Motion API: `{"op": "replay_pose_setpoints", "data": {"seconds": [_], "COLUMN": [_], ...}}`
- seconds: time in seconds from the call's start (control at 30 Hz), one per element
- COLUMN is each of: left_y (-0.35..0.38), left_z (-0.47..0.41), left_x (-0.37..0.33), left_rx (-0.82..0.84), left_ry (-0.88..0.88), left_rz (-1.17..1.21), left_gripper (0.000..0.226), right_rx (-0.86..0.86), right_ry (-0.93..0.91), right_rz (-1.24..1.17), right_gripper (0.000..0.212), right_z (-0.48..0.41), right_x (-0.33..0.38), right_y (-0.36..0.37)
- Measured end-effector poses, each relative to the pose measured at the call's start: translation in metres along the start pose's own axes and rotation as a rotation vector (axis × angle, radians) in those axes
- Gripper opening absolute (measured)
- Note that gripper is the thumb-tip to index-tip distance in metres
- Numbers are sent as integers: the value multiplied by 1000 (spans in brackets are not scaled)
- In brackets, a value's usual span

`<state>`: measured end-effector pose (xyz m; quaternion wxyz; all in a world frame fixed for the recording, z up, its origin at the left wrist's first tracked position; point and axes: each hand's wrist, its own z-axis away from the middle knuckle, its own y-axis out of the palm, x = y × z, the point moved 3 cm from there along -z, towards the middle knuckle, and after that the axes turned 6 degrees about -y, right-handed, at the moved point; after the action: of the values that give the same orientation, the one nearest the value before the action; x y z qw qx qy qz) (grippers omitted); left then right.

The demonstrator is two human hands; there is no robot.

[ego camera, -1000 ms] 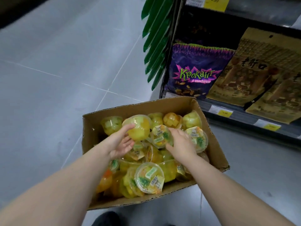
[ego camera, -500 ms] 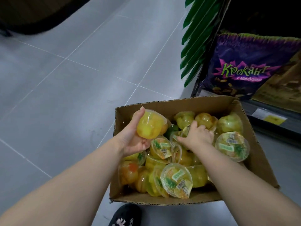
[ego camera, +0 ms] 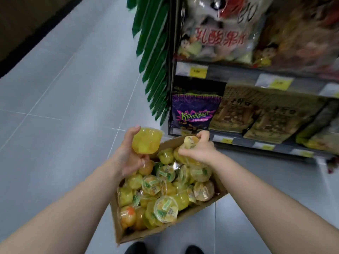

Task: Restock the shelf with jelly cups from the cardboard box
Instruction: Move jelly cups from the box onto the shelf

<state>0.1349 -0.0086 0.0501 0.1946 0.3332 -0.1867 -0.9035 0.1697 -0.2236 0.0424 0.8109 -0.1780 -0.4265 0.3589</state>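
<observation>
Held up clear of the cardboard box (ego camera: 126, 233) in the left hand (ego camera: 128, 158) — a yellow jelly cup (ego camera: 145, 141), one digit up along its wall, the others curled beneath. Pinched in the right hand (ego camera: 200, 149) above the box's far rim: a second jelly cup (ego camera: 190, 142), fingers closed over its top. Heaped in the box on the floor (ego camera: 64, 107), just in front of the shelf (ego camera: 236, 72): many more loose jelly cups (ego camera: 165, 189), tumbled at all angles.

Judged light, with thin plastic walls stiff enough for a firm hold yet likely to dent under a hard squeeze. Judged smooth too, so possibly slippery, and weakest at the film lid. Best taken round the wall or under the base, never by the lid.

Reached forward and down with both forearms, wrists raised, left palm turned inward toward the right — both cups above the heap, neither yet at the shelf.
</observation>
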Motion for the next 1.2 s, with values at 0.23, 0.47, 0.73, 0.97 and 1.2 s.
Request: {"op": "replay_pose_setpoints", "data": {"seconds": [0.23, 0.47, 0.73, 0.97, 1.2], "left_y": [162, 338, 483, 559, 593], "left_z": [152, 327, 474, 546, 570], "left_x": [-155, -301, -377, -394, -431], "left_rx": [141, 365, 372, 411, 303], "left_ry": [190, 482, 843, 1093, 1256], "left_rz": [-279, -620, -741, -626, -492], "left_gripper": [51, 75, 74, 63, 87], "right_rx": [-213, -386, -637, -851, -1041], "right_ry": [-104, -327, -461, -677, -861], "right_rz": [48, 109, 237, 188, 34], "right_gripper": [100, 89, 85, 98, 95], "right_z": [161, 337, 479, 538, 549], "right_x": [128, 253, 313, 336, 372], "right_y": [-200, -389, -527, -602, -655]}}
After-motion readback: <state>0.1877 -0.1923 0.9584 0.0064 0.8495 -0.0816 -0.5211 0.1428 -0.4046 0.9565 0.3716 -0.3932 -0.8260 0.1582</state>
